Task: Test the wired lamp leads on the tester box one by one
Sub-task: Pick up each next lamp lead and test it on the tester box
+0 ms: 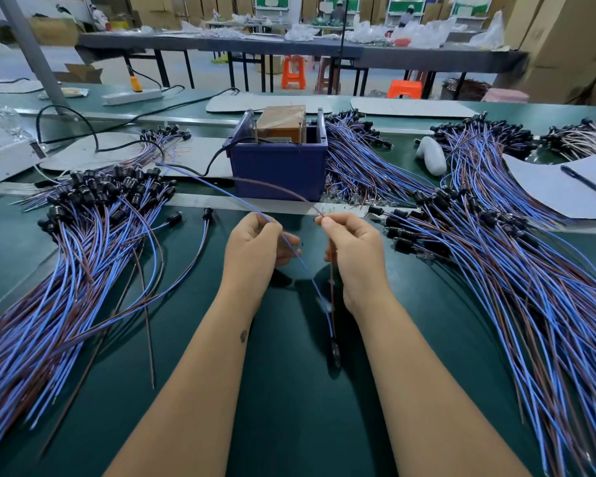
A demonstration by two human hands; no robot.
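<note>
Bright, even overhead light throws soft shadows, edges bow (wide lens), and the right background seems motion-blurred.

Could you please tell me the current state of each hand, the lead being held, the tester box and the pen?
left hand: pinching the blue wire.
right hand: pinching the brown wire.
lamp holder: hanging below the hands.
tester box: open-topped, both wire ends short of it.
pen: lying on the paper.

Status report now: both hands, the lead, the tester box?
Left hand pinches thin blue wire; right hand pinches thin brown wire. Dark blue plastic tester box untouched. Path clear.
</note>
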